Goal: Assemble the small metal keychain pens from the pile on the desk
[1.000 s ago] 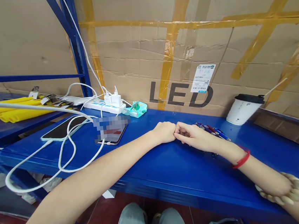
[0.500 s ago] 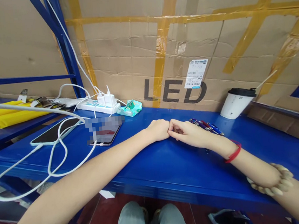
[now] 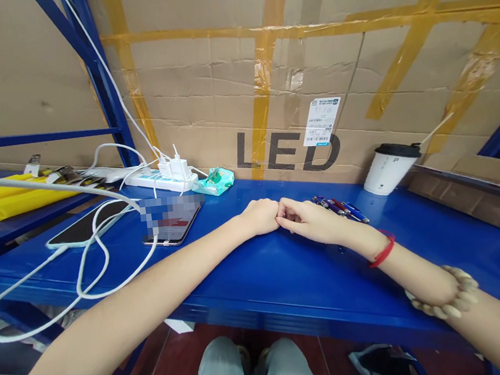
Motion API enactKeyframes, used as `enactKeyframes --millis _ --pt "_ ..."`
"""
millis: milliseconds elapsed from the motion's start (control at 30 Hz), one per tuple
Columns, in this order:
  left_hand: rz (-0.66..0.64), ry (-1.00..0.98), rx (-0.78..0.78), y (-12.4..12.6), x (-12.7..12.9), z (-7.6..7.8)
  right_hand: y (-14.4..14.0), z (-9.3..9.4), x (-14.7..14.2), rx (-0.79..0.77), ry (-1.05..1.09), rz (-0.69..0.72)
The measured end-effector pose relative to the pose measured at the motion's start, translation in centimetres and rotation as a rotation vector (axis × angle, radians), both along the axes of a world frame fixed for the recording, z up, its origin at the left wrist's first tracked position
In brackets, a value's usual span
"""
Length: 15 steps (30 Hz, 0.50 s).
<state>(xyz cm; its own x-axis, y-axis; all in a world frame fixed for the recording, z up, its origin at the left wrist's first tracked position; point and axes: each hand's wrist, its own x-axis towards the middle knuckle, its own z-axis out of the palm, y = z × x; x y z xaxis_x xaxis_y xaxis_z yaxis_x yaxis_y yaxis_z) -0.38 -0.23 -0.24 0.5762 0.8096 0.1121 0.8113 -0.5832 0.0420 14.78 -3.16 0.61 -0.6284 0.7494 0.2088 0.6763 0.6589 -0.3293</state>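
Both hands meet over the middle of the blue table. My left hand [image 3: 261, 216] is curled into a fist, back upward, and whatever its fingers may hold is hidden. Against its knuckle side, my right hand [image 3: 304, 220] has bent fingers, with thumb and forefinger drawn together; anything between them is too small or hidden to make out. Just behind the right hand lie several pens [image 3: 340, 209] in a loose bunch, partly covered by it. A red string [image 3: 384, 249] and a beaded bracelet [image 3: 448, 295] circle the right forearm.
Two phones, one pale-cased [image 3: 89, 223] and one dark [image 3: 178, 221], lie left among white cables [image 3: 109, 289]. Behind them are a power strip [image 3: 161, 178] and a green tissue pack [image 3: 214, 181]. A lidded paper cup [image 3: 387, 171] stands right. Cardboard [image 3: 206, 97] walls the back.
The view has shifted slightly, so most things sit a little further left. The hands keep almost the same pose and stay together.
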Motion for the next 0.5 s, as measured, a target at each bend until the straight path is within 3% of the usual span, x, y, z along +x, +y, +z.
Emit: enactKeyframes --millis 500 --pt "-0.012 -0.013 0.005 0.19 0.02 -0.25 0.35 -0.34 0.15 -0.014 -0.003 -0.010"
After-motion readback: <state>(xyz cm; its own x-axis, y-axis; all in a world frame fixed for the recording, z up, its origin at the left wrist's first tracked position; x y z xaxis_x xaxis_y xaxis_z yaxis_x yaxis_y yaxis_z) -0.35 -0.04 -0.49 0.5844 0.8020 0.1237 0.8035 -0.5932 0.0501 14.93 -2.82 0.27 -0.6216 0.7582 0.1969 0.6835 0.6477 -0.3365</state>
